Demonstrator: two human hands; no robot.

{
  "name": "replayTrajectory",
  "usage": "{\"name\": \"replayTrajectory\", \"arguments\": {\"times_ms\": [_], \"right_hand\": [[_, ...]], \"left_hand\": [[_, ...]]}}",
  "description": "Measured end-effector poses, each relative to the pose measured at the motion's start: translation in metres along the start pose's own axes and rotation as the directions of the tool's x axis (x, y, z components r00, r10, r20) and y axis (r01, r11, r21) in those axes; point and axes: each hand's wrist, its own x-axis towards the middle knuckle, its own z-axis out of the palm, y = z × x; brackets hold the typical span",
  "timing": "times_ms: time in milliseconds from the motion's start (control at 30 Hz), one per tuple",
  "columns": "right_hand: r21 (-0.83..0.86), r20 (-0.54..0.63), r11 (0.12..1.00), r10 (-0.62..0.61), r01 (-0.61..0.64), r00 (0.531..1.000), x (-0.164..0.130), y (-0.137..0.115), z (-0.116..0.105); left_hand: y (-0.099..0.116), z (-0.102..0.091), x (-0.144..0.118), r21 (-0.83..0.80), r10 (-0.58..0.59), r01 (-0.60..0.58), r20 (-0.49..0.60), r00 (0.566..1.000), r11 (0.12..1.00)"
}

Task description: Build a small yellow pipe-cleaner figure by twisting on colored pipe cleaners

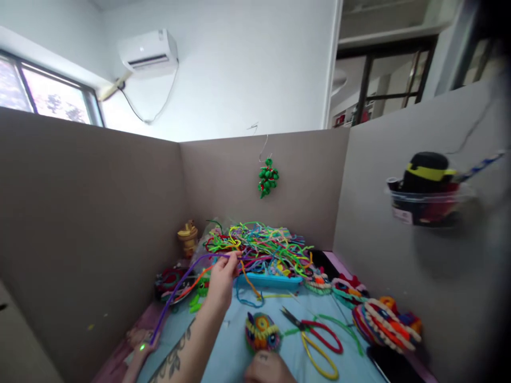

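My left hand [225, 266], on a tattooed forearm, reaches to the front of a heap of multicoloured pipe cleaners [259, 242] and pinches a long purple pipe cleaner [179, 284]. The strand arcs down to the lower left, where its end meets another hand [146, 346], seemingly another person's, near a small green light. At the bottom centre my right hand [268, 368] is closed at the lower edge of a round multicoloured pipe-cleaner figure [262, 332] with eye-like rings. Its fingertips are hidden. Scissors [309, 332] with red and yellow handles lie open beside the figure.
A blue tray [271, 282] sits under the heap. Finished-looking colourful pieces [383, 324] line the right side, near a dark phone-like slab [393, 364]. Grey partitions [88, 213] enclose the table; a clear holder [429, 205] hangs on the right one.
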Motion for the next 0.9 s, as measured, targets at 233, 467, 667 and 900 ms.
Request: {"name": "replayTrajectory", "arguments": {"times_ms": [233,467,667,900], "right_hand": [[0.137,-0.344,0.9,0.436,-0.414,0.832,0.006,-0.033,-0.014],[0.341,-0.436,0.839,0.54,-0.423,0.72,-0.014,-0.05,-0.003],[0.268,-0.446,0.866,0.5,-0.422,0.742,-0.022,-0.046,-0.004],[0.186,-0.413,0.891,0.453,-0.413,0.79,-0.017,-0.046,-0.003]], "left_hand": [[-0.011,-0.02,-0.101,-0.065,-0.175,0.192,0.206,0.963,0.979],[-0.051,-0.04,-0.151,-0.097,-0.184,0.202,0.167,0.969,0.975],[-0.087,-0.049,-0.155,0.087,-0.084,0.075,0.105,0.991,0.993],[-0.085,-0.054,-0.151,0.24,-0.018,-0.018,0.146,0.989,0.971]]}}
